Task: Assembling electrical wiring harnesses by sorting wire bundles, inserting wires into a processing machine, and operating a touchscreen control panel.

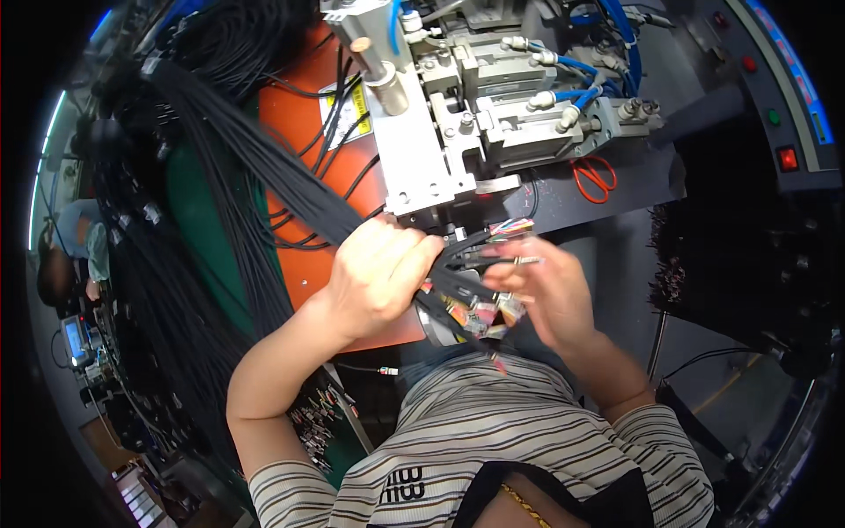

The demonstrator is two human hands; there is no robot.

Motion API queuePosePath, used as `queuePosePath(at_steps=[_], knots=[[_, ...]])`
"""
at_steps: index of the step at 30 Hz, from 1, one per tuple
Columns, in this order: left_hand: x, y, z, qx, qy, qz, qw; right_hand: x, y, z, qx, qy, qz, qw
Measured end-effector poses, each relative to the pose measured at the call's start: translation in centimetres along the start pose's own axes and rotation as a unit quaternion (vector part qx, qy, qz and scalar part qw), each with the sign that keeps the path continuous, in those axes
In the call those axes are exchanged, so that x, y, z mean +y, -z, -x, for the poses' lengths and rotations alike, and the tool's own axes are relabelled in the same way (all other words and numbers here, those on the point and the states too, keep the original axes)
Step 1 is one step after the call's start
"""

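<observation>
My left hand (380,268) is closed around a thick bundle of black cables (273,167), which runs up and left from my fist. On the other side of the fist the cable ends fan out, with colourful wires and small connectors (482,312) showing. Among these ends is my right hand (550,286), slightly blurred, its thumb and fingers closed on one black cable whose light tip (526,260) pokes out between them. Another end with striped multicoloured wires (510,229) lies just above those fingers.
A metal fixture with pneumatic cylinders (528,123) and blue hoses stands on the bench beyond my hands. Orange-handled scissors (595,179) lie beside it. A control panel with buttons (786,158) is at right. More black cables (176,290) hang at left; another person (75,238) is farther off.
</observation>
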State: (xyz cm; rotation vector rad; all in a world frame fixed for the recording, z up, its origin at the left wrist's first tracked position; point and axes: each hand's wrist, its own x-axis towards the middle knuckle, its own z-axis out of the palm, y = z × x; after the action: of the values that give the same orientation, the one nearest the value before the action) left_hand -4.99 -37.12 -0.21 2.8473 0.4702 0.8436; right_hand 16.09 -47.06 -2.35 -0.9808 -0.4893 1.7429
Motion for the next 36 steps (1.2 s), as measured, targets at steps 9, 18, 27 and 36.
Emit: queuePosePath(at_steps=[9, 18, 27, 36], knots=[[1.4, -0.1, -0.8, 0.066, 0.172, 0.119, 0.976, 0.3, -1.3, -2.5, -0.031, 0.133, 0.04, 0.99], [1.3, 0.1, -0.9, 0.031, 0.168, 0.149, 0.974, 0.3, -1.3, -2.7, -0.045, 0.139, 0.072, 0.987], [0.5, 0.8, -0.8, -0.02, 0.138, 0.198, 0.97, -0.8, 0.1, -3.6, -0.165, 0.049, 0.018, 0.985], [1.3, -0.9, -0.6, 0.023, 0.075, 0.061, 0.995, 0.2, -0.9, -3.5, -0.048, 0.236, 0.119, 0.963]])
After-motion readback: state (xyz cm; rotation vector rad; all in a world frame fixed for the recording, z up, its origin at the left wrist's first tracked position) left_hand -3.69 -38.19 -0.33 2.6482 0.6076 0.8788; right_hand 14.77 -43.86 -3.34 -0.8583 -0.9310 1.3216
